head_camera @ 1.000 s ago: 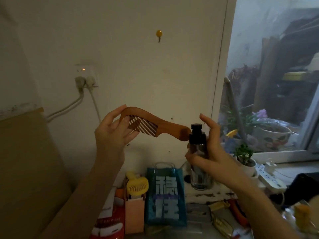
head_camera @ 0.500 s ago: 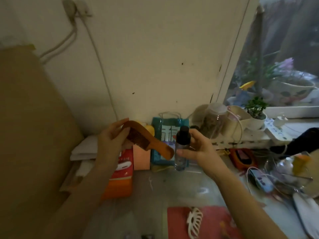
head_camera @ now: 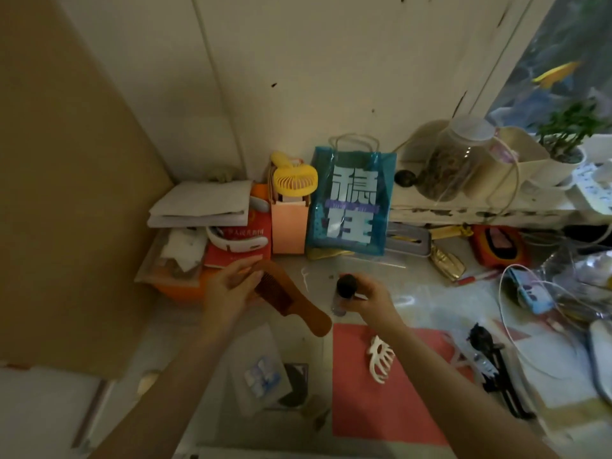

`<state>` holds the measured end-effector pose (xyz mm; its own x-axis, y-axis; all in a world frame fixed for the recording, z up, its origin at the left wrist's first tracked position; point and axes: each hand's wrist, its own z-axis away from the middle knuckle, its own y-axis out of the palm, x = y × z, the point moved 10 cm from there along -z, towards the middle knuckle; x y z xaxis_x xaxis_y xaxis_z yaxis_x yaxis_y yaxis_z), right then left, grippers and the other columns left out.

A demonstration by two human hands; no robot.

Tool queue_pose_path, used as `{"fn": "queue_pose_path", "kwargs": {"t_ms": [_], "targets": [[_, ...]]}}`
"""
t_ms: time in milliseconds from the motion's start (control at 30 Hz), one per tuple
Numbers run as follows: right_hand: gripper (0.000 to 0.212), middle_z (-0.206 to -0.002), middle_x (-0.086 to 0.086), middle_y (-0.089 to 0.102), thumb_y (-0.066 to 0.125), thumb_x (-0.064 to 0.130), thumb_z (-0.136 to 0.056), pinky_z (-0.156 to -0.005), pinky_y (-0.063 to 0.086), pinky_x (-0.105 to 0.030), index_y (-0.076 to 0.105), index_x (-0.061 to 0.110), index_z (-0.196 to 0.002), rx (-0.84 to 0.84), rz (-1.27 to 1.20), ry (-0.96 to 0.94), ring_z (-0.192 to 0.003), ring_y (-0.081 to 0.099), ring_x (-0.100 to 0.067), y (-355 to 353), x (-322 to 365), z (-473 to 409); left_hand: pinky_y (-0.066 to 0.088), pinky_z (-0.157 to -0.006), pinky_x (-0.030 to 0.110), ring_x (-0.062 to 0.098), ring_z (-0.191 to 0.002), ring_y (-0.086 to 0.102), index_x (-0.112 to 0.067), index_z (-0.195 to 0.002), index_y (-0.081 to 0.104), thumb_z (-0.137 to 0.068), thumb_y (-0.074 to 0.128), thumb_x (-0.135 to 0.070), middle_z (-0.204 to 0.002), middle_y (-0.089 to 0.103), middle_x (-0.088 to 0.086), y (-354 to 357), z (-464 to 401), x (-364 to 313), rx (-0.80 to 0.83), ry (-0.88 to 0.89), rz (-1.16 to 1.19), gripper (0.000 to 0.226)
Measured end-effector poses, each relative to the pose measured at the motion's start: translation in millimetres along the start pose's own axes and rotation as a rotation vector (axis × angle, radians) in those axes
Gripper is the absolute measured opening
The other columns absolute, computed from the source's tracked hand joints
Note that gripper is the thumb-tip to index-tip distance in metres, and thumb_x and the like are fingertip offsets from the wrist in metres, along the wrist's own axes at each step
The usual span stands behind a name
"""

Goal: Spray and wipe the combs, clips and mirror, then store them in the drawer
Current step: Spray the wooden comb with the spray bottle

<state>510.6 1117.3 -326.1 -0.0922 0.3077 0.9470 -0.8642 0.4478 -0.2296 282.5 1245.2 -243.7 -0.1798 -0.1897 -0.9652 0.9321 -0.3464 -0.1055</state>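
Note:
My left hand [head_camera: 228, 293] holds a brown wooden comb [head_camera: 291, 301] by its toothed end, handle pointing down to the right over the table. My right hand [head_camera: 372, 298] grips a clear spray bottle [head_camera: 344, 293] with a black cap, close above the table surface just right of the comb. A white claw clip [head_camera: 381, 359] lies on a pink mat [head_camera: 390, 409]. A black clip [head_camera: 483, 339] and black combs [head_camera: 506, 385] lie to the right. A folded cloth or packet [head_camera: 261, 379] lies over a dark object [head_camera: 294, 382] near the front.
Against the wall stand a blue bag [head_camera: 351, 207], a yellow hand fan [head_camera: 294, 180] in a pink box, a red box [head_camera: 238, 250], folded papers [head_camera: 202, 203] and a glass jar [head_camera: 453, 160]. Cables and clutter fill the right side. A tan board [head_camera: 66, 193] walls the left.
The view has tilted down from the wall to the table. Both hands have lowered, carrying the comb and the spray bottle from chest height down near the table surface.

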Motion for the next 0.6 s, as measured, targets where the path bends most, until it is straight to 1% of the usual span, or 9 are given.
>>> {"fn": "queue_pose_path", "kwargs": {"t_ms": [33,100,133,167,267,400,500,533,600], "targets": [[0.040,-0.099,-0.004,0.067,0.071,-0.010,-0.070,-0.082,0.054,-0.024,0.063,0.010,-0.103,-0.010,0.023,0.019,-0.099,0.063,-0.023,3,-12,0,0.053,-0.088,0.042,0.023,-0.101,0.063,-0.010,-0.112,0.065,-0.087,0.061,-0.004,-0.105,0.067,0.005,-2,1,8,-0.011,-0.022,0.011,0.027],[0.042,-0.100,-0.003,0.066,0.073,-0.010,-0.068,-0.081,0.052,-0.018,0.063,0.013,-0.102,-0.021,0.064,0.047,-0.099,0.062,-0.020,9,-29,1,0.052,-0.090,0.045,0.023,-0.102,0.063,-0.013,-0.110,0.065,-0.087,0.061,-0.005,-0.108,0.067,0.006,-5,4,23,-0.021,-0.075,0.040,0.024],[0.043,-0.100,-0.003,0.066,0.074,-0.010,-0.067,-0.080,0.051,-0.016,0.063,0.013,-0.101,-0.024,0.075,0.054,-0.098,0.062,-0.018,12,-37,1,0.053,-0.089,0.043,0.023,-0.101,0.064,-0.013,-0.110,0.065,-0.088,0.060,-0.005,-0.107,0.067,0.007,-6,6,29,-0.024,-0.096,0.048,0.024],[0.042,-0.100,-0.003,0.066,0.075,-0.009,-0.067,-0.081,0.051,-0.017,0.063,0.013,-0.101,-0.028,0.091,0.058,-0.097,0.062,-0.017,14,-42,2,0.054,-0.085,0.040,0.021,-0.098,0.065,-0.012,-0.110,0.064,-0.088,0.059,-0.005,-0.105,0.068,0.006,-8,8,34,-0.023,-0.107,0.062,0.023],[0.042,-0.103,-0.001,0.067,0.077,-0.003,-0.068,-0.086,0.050,-0.024,0.064,0.018,-0.102,-0.038,0.128,0.084,-0.097,0.061,-0.014,19,-61,4,0.057,-0.072,0.029,0.018,-0.093,0.066,-0.016,-0.107,0.064,-0.089,0.059,-0.005,-0.101,0.069,0.002,-12,12,51,-0.028,-0.149,0.112,0.022],[0.041,-0.101,0.000,0.068,0.077,-0.004,-0.068,-0.087,0.050,-0.025,0.065,0.018,-0.101,-0.031,0.113,0.132,-0.097,0.061,-0.014,24,-79,9,0.055,-0.078,0.036,0.024,-0.098,0.066,-0.015,-0.111,0.064,-0.089,0.059,-0.006,-0.108,0.068,0.007,-20,16,68,-0.042,-0.197,0.143,0.025],[0.038,-0.098,0.002,0.067,0.075,-0.005,-0.071,-0.083,0.050,-0.016,0.065,0.017,-0.100,-0.032,0.085,0.126,-0.094,0.061,-0.011,27,-78,10,0.055,-0.073,0.032,0.022,-0.095,0.068,-0.021,-0.109,0.064,-0.089,0.059,-0.007,-0.106,0.069,0.005,-24,21,78,-0.051,-0.220,0.170,0.025],[0.039,-0.097,0.001,0.067,0.075,-0.006,-0.070,-0.082,0.049,-0.016,0.065,0.016,-0.100,-0.038,0.069,0.127,-0.094,0.062,-0.012,27,-80,10,0.055,-0.072,0.031,0.021,-0.093,0.068,-0.021,-0.109,0.065,-0.089,0.059,-0.007,-0.106,0.069,0.006,-25,23,82,-0.060,-0.234,0.180,0.025],[0.040,-0.099,-0.002,0.067,0.074,-0.009,-0.070,-0.087,0.050,-0.025,0.065,0.013,-0.102,-0.048,0.031,0.146,-0.098,0.063,-0.019,25,-84,12,0.057,-0.070,0.029,0.021,-0.090,0.068,-0.017,-0.114,0.064,-0.089,0.059,-0.007,-0.106,0.069,0.008,-28,26,90,-0.086,-0.262,0.198,0.027]]}}
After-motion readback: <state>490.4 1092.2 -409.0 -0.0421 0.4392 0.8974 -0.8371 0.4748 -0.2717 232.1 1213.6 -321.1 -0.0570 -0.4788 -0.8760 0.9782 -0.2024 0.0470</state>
